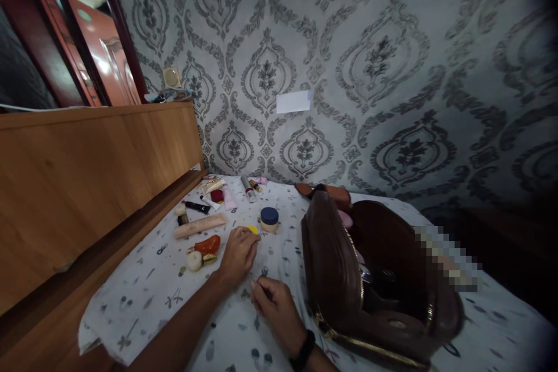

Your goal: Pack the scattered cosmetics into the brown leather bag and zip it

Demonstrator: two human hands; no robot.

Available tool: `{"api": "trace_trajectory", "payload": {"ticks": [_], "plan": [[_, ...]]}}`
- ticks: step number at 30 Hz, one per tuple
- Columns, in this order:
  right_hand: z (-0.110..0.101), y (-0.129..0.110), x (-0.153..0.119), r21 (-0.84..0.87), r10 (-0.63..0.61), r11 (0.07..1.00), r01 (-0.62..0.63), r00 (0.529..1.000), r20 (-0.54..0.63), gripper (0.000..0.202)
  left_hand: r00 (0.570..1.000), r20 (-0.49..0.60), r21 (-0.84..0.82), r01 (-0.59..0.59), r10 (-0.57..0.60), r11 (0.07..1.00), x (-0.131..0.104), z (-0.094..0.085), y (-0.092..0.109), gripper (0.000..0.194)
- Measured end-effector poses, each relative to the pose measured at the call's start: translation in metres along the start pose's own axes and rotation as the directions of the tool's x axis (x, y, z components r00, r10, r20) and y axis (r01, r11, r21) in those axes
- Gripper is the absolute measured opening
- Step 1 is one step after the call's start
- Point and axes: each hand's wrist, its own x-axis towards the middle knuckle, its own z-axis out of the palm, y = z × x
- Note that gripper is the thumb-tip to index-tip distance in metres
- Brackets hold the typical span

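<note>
Head view: took the navy-lidded jar as reference, upright on the white patterned cloth. Yellow item lay just left of the jar and slightly toward the wearer, partly covered by the left hand, so no long axis readable. Seen from that hand, it lay in the jar's direction.

Left hand was the closer one, on the jar's near-left side: fingers bent, tips drawn in at the yellow item. Contact or grip: couldn't tell.

Right hand was on the jar's near side, farther off than the left, fingers curled, thumb by the forefinger. Couldn't tell whether it pinched anything.

Pink tube lay left of the jar, long axis roughly crosswise, right end pointing about at the jar. Open brown bag stood right of the jar, reaching nearer the wearer.
</note>
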Motion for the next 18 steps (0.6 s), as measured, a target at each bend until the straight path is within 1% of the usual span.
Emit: {"api": "trace_trajectory", "payload": {"ticks": [2, 4, 6, 8, 11, 13, 15, 18], "plan": [[0.000, 0.000, -0.001, -0.001, 0.012, 1.000, -0.012, 1.000, -0.007, 0.051, 1.000, 0.010, 0.053, 0.016, -0.017, 0.998, 0.013, -0.004, 0.000, 0.021], [0.000, 0.000, -0.001, -0.003, 0.022, 1.000, -0.022, 1.000, -0.010, 0.053, 0.996, 0.075, 0.165, 0.028, -0.041, 0.986, 0.034, -0.007, -0.002, 0.023], [-0.001, -0.001, -0.001, 0.003, 0.026, 1.000, -0.026, 1.000, -0.006, 0.054, 0.984, 0.159, 0.293, 0.033, -0.083, 0.956, 0.064, -0.007, -0.011, 0.024], [-0.001, -0.001, -0.001, 0.005, 0.022, 1.000, -0.022, 1.000, -0.005, 0.054, 0.973, 0.197, 0.362, 0.039, -0.117, 0.931, 0.097, -0.001, -0.025, 0.025], [0.000, 0.001, -0.001, -0.012, 0.019, 1.000, -0.019, 1.000, -0.007, 0.055, 0.958, 0.239, 0.431, 0.039, -0.156, 0.901, 0.144, 0.017, -0.052, 0.025], [0.000, 0.005, -0.001, -0.021, 0.040, 0.999, -0.040, 0.999, -0.004, 0.055, 0.942, 0.282, 0.482, 0.025, -0.182, 0.876, 0.169, 0.033, -0.070, 0.022], [0.001, 0.012, -0.001, -0.028, 0.062, 0.998, -0.062, 0.998, 0.000, 0.054, 0.924, 0.323, 0.530, 0.004, -0.206, 0.848, 0.187, 0.049, -0.085, 0.020], [0.003, 0.022, -0.002, -0.023, 0.076, 0.997, -0.077, 0.997, -0.007, 0.054, 0.899, 0.371, 0.591, -0.036, -0.231, 0.806, 0.203, 0.067, -0.101, 0.034]]}}
